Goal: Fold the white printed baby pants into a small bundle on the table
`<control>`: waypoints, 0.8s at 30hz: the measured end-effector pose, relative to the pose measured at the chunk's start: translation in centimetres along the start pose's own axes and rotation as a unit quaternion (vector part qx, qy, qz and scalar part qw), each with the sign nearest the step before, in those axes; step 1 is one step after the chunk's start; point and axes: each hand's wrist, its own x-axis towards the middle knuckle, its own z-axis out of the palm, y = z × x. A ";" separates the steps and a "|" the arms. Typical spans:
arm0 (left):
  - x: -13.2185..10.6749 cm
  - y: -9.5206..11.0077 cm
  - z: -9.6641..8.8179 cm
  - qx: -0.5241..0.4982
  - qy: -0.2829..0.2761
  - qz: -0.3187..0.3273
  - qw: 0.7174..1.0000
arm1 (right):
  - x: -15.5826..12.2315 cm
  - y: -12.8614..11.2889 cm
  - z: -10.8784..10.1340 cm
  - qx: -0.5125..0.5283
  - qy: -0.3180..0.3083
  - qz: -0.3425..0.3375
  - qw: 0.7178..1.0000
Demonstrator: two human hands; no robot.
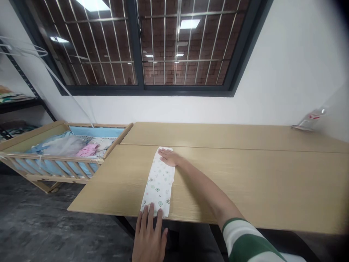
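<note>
A white patterned cloth (159, 182), folded into a long narrow strip, lies on the light wooden table (245, 182), running from the near edge away from me. My left hand (149, 236) rests flat with fingers stretched out on the strip's near end at the table edge. My right hand (169, 157) lies flat, fingers together and extended, on the strip's far end. My right arm, in a green and white striped sleeve (245, 240), crosses the table.
A wooden baby crib (54, 156) with blue lining and loose clothes stands left of the table. A clear plastic bottle (309, 122) lies at the far right by the wall. Shelving (16, 102) is at far left; a barred window (141, 47) is ahead.
</note>
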 end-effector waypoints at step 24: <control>5.9 -0.8 -0.9 -0.281 -0.073 -0.007 0.957 | -12.9 -8.8 -4.1 0.056 0.057 -0.006 0.997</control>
